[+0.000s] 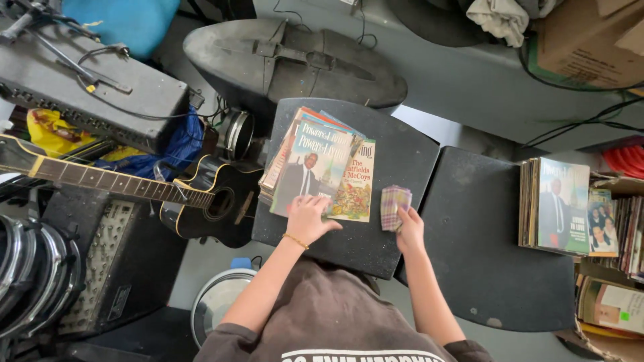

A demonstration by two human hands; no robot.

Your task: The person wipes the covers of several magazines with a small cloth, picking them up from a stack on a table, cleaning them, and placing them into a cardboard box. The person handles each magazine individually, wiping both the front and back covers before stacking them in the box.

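My left hand [310, 218] lies flat, fingers spread, on the near edge of the top magazine [310, 164] of a slanted stack on a black stool seat [396, 157]. A colourful book [355, 184] sticks out from under that stack on its right. My right hand [409, 228] grips a folded plaid cloth [394, 204] that rests on the seat just right of the book. A thin gold bracelet circles my left wrist.
A second black seat [500, 255] stands to the right, with stacks of magazines [562, 204] beyond it. A black acoustic guitar [201, 198] and amplifiers [87, 87] crowd the left. A dark case [288, 64] lies behind the stool, a cardboard box [590, 40] at top right.
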